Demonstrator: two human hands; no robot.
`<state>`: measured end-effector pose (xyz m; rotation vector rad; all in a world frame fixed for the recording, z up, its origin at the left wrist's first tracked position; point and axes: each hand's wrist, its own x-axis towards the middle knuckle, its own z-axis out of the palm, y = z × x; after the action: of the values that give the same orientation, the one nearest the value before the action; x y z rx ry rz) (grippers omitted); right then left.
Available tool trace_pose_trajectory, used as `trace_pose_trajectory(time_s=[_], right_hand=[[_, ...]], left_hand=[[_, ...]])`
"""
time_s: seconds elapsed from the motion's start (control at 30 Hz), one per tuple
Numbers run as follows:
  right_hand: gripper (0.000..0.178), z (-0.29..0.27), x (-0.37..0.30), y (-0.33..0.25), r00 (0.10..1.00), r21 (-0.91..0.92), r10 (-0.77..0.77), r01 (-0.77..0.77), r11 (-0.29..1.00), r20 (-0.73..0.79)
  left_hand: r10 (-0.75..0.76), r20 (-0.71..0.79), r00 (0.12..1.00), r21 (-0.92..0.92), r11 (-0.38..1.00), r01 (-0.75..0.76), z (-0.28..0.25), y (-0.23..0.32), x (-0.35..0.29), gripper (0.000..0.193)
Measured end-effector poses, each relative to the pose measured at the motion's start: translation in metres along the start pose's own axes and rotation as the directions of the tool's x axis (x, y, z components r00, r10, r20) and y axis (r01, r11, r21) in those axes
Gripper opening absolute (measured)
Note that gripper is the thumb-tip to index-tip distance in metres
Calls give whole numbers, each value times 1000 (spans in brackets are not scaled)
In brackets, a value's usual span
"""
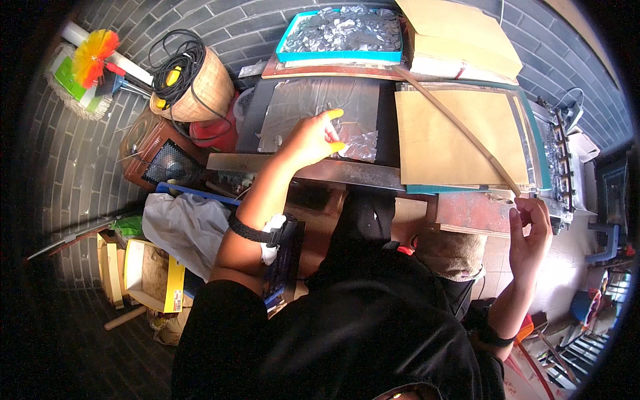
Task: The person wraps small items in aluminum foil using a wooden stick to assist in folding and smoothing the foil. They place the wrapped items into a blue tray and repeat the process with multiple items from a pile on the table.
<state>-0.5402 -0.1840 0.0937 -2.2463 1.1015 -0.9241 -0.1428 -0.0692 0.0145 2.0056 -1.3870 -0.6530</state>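
My left hand [312, 141] is over a thin, silvery foil sheet [280, 120] on a dark board. Yellow covers sit on two of its fingertips, which are spread apart, while the other fingers curl inward. Whether it touches the foil is unclear. In my right hand [532, 223], a long, flat wooden stick [460, 122] is pinched by its near end. The stick slants away to the far left across a stack of brown paper sheets [460, 143], which lies on a teal mat [541, 157].
Beyond the foil, a blue tray [340, 57] holds crumpled silver scraps. An open cardboard box [460, 43] stands beside it. At left are a woven basket [210, 83] with a black cable, a brown heater [163, 157] and a yellow box [175, 287]. A brick wall runs behind.
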Motion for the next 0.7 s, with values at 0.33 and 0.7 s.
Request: trace_pose_trajectory(time_s=[0.33, 0.7], right_hand=[[9, 8, 3, 4, 999, -13, -23, 23, 1000, 27], [9, -2, -3, 20, 999, -33, 12, -13, 999, -45]], left_hand=[[-78, 275, 958, -472, 857, 206, 20, -3, 4, 23], [-247, -504, 827, -478, 878, -29, -46, -19, -36, 29]])
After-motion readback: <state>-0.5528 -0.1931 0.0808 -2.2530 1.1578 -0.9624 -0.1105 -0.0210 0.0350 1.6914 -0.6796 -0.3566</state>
